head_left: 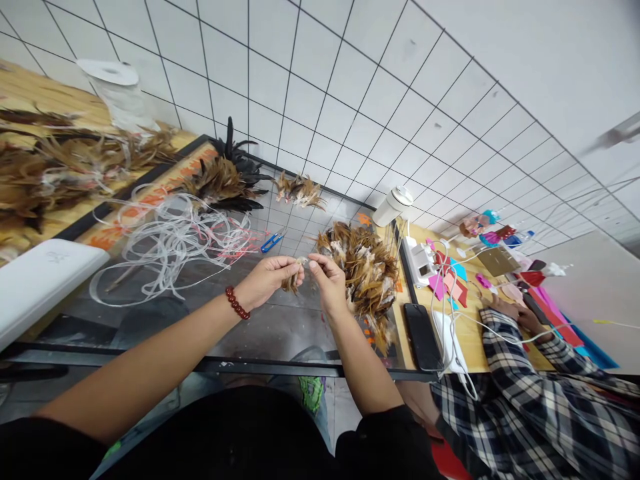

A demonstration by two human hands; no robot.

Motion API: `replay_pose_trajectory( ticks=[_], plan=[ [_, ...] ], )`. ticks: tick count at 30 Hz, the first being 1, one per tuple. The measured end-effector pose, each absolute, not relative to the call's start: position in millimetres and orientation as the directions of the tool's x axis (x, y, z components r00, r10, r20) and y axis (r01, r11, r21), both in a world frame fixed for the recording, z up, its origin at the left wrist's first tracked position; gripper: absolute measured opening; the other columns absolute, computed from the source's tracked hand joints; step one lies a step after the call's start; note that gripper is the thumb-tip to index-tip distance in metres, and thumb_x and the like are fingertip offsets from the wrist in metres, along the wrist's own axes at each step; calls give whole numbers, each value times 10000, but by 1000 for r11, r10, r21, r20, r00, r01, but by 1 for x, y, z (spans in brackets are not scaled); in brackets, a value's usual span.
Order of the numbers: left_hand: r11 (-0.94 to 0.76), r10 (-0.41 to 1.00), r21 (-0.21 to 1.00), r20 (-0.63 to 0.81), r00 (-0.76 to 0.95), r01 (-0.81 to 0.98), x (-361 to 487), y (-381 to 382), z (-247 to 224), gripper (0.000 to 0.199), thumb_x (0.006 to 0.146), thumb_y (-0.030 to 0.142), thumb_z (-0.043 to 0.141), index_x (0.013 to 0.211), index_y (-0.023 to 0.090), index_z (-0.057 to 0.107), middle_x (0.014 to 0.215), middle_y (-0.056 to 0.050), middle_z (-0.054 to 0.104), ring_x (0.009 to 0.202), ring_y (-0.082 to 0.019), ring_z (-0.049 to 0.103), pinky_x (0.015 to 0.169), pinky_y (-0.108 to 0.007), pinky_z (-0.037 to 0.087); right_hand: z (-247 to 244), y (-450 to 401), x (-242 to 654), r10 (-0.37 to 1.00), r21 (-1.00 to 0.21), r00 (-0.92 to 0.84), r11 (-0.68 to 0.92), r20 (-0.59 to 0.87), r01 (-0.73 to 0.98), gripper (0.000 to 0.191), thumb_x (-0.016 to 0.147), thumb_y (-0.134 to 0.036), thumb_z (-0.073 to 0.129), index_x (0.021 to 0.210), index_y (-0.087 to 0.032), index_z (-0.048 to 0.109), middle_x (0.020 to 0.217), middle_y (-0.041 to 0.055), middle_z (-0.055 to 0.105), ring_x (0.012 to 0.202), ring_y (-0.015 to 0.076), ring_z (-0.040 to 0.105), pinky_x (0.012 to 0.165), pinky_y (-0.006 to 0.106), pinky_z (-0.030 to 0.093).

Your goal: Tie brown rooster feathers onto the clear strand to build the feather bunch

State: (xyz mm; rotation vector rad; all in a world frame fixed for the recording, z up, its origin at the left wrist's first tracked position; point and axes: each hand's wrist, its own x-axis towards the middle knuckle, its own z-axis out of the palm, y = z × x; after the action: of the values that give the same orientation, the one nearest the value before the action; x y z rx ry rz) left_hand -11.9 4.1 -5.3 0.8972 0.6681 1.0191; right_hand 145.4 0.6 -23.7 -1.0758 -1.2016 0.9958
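Note:
My left hand (273, 279) is closed on a small brown feather bunch (290, 285), whose tips hang below the fingers. Close by on the right, my right hand (327, 277) pinches at the pale quill end of that bunch; what exactly lies between its fingertips is too small to make out. Just beyond the hands lie blue thread snips (272, 243). A big heap of brown feathers (360, 267) spreads to the right of my right hand. Tangled white ribbon (170, 233) covers the tabletop to the left, with pinkish strands at its right side.
Brown and black feathers (225, 177) and a smaller feather cluster (300, 191) lie toward the tiled wall. A white tumbler (393, 205), a phone (423, 337) and a power strip (423, 260) stand on the right. Beyond them, a co-worker's plaid sleeve (505, 340) rests on the table.

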Motion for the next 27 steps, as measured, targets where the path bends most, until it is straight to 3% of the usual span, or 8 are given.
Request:
replay_pose_trajectory(
  ticks=[4,9,11,14,17,21,27],
  plan=[
    [239,903,875,-41,428,-422,-12,4,-7,302,654,407,813,667,129,696,654,-50,637,606,-136,575,590,-262,458,-20,-2,146,961,-961,44,270,273,64,196,799,-378,683,922,-238,743,910,26,680,898,162,595,878,303,466],
    [243,899,876,-42,436,-417,-12,5,-7,298,660,404,804,662,128,694,646,-53,635,596,-137,568,580,-262,454,-21,-2,145,980,-979,19,198,199,48,195,787,-402,673,797,-209,699,774,8,647,758,147,561,772,284,456],
    [242,927,884,-90,364,-399,-12,6,-9,304,645,414,808,707,132,713,656,-52,647,591,-143,572,576,-269,455,-21,-1,147,980,-981,58,188,190,41,194,811,-397,637,797,-205,662,732,-10,603,703,130,525,727,266,439],
    [169,984,918,-135,120,-358,-11,8,-11,303,628,413,811,742,141,738,684,-57,680,622,-155,590,605,-278,462,-17,0,151,951,-946,94,277,295,168,174,853,-352,581,774,-205,631,737,-10,561,727,133,510,746,265,423],
    [103,994,942,-108,3,-320,-10,10,-12,294,622,412,808,728,144,752,723,-68,707,669,-168,604,635,-280,461,-12,-2,152,915,-875,2,386,404,293,169,866,-305,572,749,-209,647,789,13,582,816,154,540,812,285,421],
    [150,987,934,-123,102,-325,-7,7,-13,322,608,443,810,712,145,749,645,-48,680,580,-146,563,570,-266,427,-9,-7,147,912,-859,-87,408,402,308,163,870,-307,577,777,-229,686,831,29,601,850,168,558,818,298,441],
    [225,964,912,-157,216,-342,-6,4,-13,341,580,447,824,679,133,739,635,-57,681,574,-143,569,585,-266,436,-9,-11,143,906,-851,-58,414,419,323,169,882,-314,572,804,-246,706,812,32,588,850,174,554,821,309,451]
  ],
)
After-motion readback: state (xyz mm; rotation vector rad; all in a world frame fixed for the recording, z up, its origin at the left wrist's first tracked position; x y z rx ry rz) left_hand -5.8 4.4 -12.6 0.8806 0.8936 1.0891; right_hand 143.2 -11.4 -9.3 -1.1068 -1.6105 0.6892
